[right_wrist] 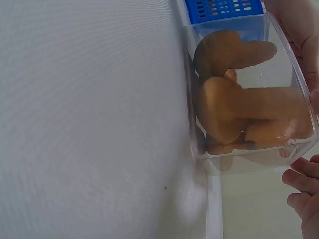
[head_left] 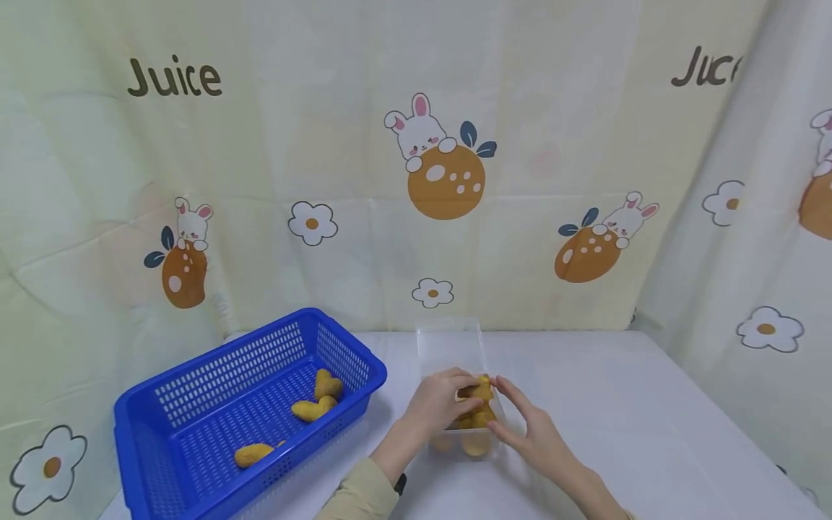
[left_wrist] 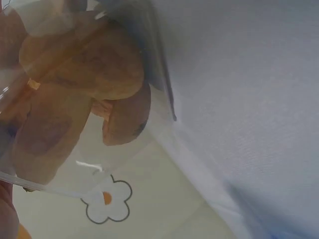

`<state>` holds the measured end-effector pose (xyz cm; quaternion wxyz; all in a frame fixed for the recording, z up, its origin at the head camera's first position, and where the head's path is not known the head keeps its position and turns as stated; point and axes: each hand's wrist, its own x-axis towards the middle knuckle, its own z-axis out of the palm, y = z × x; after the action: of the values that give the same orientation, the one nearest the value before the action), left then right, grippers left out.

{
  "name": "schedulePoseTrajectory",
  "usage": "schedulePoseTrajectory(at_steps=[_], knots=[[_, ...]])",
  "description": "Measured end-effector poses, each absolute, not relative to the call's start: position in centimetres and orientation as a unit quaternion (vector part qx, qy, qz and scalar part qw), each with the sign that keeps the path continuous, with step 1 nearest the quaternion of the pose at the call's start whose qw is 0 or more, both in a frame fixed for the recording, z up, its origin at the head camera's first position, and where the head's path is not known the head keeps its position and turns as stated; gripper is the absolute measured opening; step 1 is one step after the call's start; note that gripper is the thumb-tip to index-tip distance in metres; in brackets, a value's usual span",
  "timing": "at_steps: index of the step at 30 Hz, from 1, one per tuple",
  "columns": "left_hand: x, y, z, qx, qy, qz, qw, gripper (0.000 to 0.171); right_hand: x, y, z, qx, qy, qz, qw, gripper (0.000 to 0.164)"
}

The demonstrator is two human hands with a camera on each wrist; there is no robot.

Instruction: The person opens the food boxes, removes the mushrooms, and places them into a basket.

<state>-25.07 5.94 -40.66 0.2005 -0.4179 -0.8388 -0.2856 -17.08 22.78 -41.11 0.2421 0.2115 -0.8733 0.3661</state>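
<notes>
The left hand (head_left: 440, 399) has its grip curled on a lumpy yellow piece (head_left: 481, 392) in the clear box (head_left: 453, 433), the right hand (head_left: 538, 435) is loosely spread at its side, and a blue basket (head_left: 227, 415) with more lumps (head_left: 328, 385) sits near on the white table (head_left: 624, 419).

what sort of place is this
Perhaps an indoor tabletop set-up for handling things: a printed curtain hangs behind a white table, which bears a blue basket and a clear box.
</notes>
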Motion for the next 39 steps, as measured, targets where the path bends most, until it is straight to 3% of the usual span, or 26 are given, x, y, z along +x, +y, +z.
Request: schedulePoseTrajectory(at_steps=[10, 19, 28, 39], knots=[[-25.0, 5.1, -40.8, -0.369, -0.834, -0.338, 0.234, 0.027, -16.9, 22.5, -40.8, 0.207, -0.874, 0.363, 0.249, 0.063], [-25.6, 4.6, -41.2, -0.297, -0.817, -0.415, 0.268, 0.025, -18.7, 23.9, -43.7, 0.197, -0.878, 0.357, 0.25, 0.067], [-25.5, 3.7, -40.8, -0.24, -0.771, -0.516, 0.286, 0.025, -19.0, 24.0, -44.0, 0.2, -0.877, 0.365, 0.241, 0.068], [-25.4, -3.4, -37.3, -0.118, -0.749, -0.557, 0.337, 0.024, -19.3, 24.1, -44.1, 0.193, -0.88, 0.357, 0.246, 0.067]])
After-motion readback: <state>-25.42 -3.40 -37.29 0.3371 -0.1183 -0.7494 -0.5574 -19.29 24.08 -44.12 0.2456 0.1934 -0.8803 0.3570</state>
